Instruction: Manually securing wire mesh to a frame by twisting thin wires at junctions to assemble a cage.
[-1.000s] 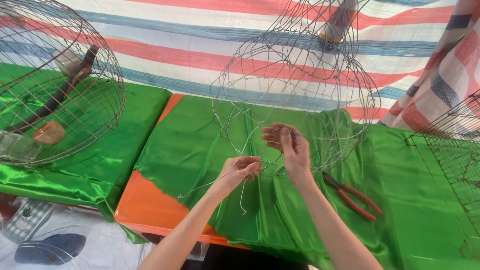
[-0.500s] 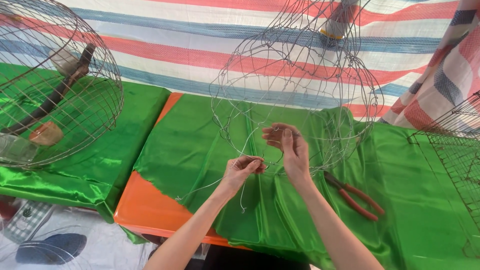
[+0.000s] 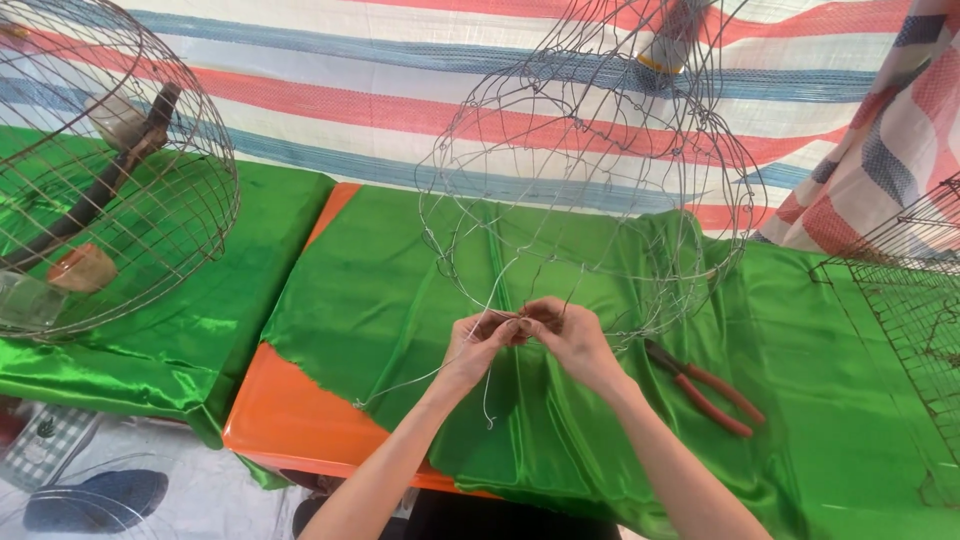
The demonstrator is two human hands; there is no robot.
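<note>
A round cage frame of thin bare wire (image 3: 590,170) stands on green satin cloth (image 3: 380,300) over an orange table (image 3: 300,425). My left hand (image 3: 480,342) and my right hand (image 3: 568,335) meet at the frame's lower front edge, fingertips pinched together on a wire strand. Loose wire ends (image 3: 487,400) dangle below my left hand. Red-handled pliers (image 3: 705,385) lie on the cloth just right of my right hand.
A finished round wire cage (image 3: 100,170) with a perch and cups inside lies at the left on another green-covered table. A square-mesh wire piece (image 3: 915,300) sits at the right edge. A striped tarp (image 3: 350,90) hangs behind.
My right hand has dropped from above the left hand to meet it. Both hands now pinch the wire at one spot.
</note>
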